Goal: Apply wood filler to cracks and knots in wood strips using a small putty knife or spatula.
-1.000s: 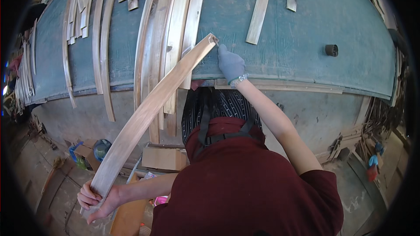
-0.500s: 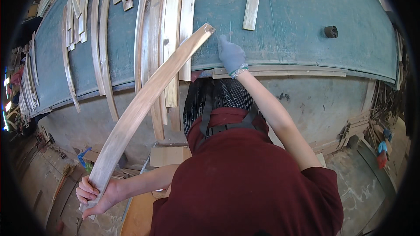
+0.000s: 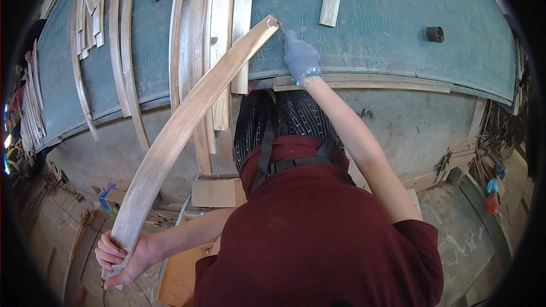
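A long, pale wooden slat (image 3: pixel 182 125) lies diagonally across my view, its far end over the teal tabletop (image 3: pixel 387 28). My left hand (image 3: pixel 136 258), bare, grips its near end at the lower left, fingers wrapped round the edge. My right hand (image 3: pixel 301 57), in a grey glove, is closed just right of the slat's far end; something small shows at its fingertips, too small to name, and I cannot tell whether it touches the slat. Several long boards (image 3: pixel 222 34) lie side by side beneath and behind that end, overhanging the table's near edge.
More narrow slats (image 3: pixel 125 40) lie on the left and far parts of the table. A dark cup-like object (image 3: pixel 435 34) stands at the right. Below the table are a cardboard box (image 3: pixel 219 193) on the floor and piles of wood scraps (image 3: pixel 455 159) at the right.
The table, slat and both hands sit higher in the picture, apparently from a shift of my head. My left hand keeps its grip, and my right hand stays beside the slat's far end.
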`<state>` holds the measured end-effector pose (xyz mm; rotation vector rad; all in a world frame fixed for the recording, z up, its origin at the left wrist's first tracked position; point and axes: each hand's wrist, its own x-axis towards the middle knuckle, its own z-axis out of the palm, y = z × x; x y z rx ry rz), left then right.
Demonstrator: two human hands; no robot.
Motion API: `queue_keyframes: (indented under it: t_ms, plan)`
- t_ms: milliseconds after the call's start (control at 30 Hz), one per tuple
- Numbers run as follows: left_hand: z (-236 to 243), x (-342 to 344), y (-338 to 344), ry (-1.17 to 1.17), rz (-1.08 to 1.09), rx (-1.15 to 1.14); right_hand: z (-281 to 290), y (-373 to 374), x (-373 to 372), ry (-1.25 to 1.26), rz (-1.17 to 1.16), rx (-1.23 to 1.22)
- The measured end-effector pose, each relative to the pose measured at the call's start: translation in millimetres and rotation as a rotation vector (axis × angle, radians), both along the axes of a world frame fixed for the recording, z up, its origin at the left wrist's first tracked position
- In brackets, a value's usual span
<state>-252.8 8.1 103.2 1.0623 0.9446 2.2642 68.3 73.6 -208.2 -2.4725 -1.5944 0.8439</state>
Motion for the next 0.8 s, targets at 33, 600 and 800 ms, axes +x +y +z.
queue_keyframes:
  t_ms: [33, 600, 800]
  plan:
    - [0.0, -1.4, 0.2, -0.001, -0.002, -0.004, -0.7, 4.4, -1.4, -0.032, -0.024, 0.042]
    - [4.2, -0.8, -1.7, -0.005, -0.087, 0.064, 0.5, 20.3, -14.4, 0.021, -0.039, -0.005]
    - [7.4, 5.4, -5.4, 0.011, -0.063, 0.051, 10.7, 4.4, -10.0, 0.092, -0.098, 0.006]
